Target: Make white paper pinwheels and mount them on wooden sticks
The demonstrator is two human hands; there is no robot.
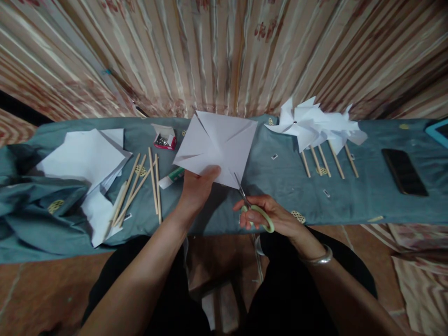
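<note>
A square sheet of white paper (224, 140) is held over the cloth, with slits running inward from its corners. My left hand (199, 186) grips its near edge, thumb on top and fingers underneath. In my right hand (262, 214) are scissors with pale green handles (269, 221). Their blades meet the paper at its near right corner. Partly under the paper, beside my left hand, lies a green and white tube (171, 178). A small red and white box (165, 138) of shiny metal pins stands open to the left of the sheet.
Several wooden sticks (154, 182) and a pile of white paper (87, 156) lie on the left. Several paper pinwheels (311, 123) on sticks rest at right, near a black phone (404, 171). A blue-edged object (437, 132) sits far right. Behind the cloth-covered surface (290, 191) hangs a curtain (224, 56).
</note>
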